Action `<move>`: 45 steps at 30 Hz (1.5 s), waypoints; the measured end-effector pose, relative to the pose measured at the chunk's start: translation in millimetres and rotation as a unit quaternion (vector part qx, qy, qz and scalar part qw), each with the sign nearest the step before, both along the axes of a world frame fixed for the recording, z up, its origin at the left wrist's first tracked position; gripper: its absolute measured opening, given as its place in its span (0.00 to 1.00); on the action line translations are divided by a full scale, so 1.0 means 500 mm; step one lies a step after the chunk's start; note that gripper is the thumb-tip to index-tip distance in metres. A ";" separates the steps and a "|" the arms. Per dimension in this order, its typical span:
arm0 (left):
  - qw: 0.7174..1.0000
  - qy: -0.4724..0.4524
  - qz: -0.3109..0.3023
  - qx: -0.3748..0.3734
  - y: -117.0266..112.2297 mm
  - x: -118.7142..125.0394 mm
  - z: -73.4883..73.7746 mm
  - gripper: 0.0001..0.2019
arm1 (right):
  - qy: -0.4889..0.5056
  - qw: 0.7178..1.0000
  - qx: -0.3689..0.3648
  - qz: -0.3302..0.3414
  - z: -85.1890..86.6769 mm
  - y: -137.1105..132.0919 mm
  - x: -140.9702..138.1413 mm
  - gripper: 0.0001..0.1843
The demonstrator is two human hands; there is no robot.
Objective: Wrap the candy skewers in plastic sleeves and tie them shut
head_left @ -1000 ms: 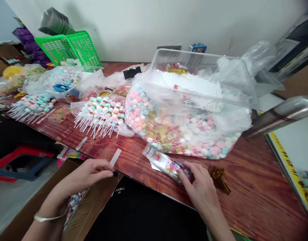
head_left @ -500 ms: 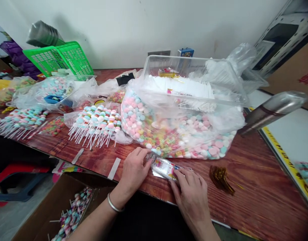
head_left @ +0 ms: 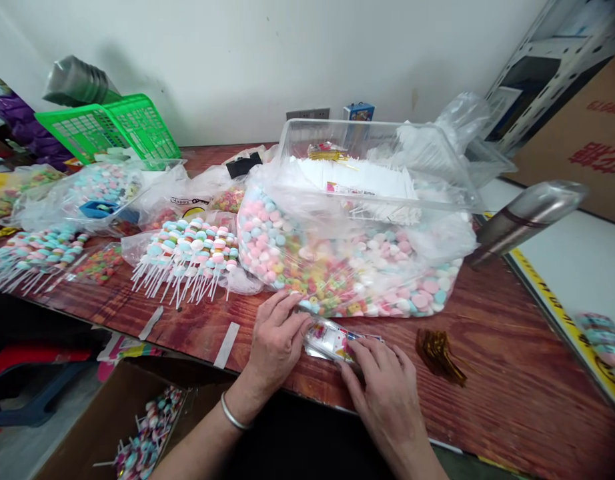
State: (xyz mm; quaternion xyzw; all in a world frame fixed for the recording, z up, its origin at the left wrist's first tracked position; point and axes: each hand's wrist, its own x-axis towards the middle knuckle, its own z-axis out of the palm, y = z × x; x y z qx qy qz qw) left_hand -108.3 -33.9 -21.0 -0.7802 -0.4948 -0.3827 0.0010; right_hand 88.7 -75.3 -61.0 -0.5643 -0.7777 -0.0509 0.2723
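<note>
Your left hand (head_left: pixel 275 337) was at lower centre, half curled, thumb and fingers closed about the upper-left end of a printed packet (head_left: pixel 332 340); your right hand (head_left: pixel 385 380) had its fingers bent over the lower-right end, thumb at the near edge. The packet lay on the table (head_left: pixel 517 373) between them, its long axis slanting from upper left down to lower right, so neither of your hands was nearer. At lower left, a cardboard box (head_left: pixel 100 407) held candy sticks (head_left: pixel 147 433). At centre, a clear bag (head_left: pixel 437 240) bulged with pastel candies (head_left: pixel 260 233), just beyond your packet; above it in the frame, a clear tub (head_left: pixel 377 124) held white sticks (head_left: pixel 387 177). Gold ties (head_left: pixel 440 357) lay right of your right hand.
</note>
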 end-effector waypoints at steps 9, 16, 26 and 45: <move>0.993 -0.090 -0.072 -0.026 0.003 0.017 0.005 0.08 | 0.083 0.996 -0.020 0.028 -0.022 0.056 -0.029 0.24; 0.919 -0.343 0.085 -0.173 0.030 -0.033 0.046 0.10 | 0.120 0.990 -0.064 0.027 -0.051 0.053 -0.016 0.20; 0.742 -0.581 -0.069 -0.327 0.034 0.011 0.041 0.10 | 0.611 0.740 -0.276 0.058 0.038 0.055 -0.032 0.42; 0.599 -0.675 -0.161 -0.398 0.010 0.166 0.068 0.13 | 0.681 0.701 -0.211 -0.021 0.137 0.030 0.016 0.14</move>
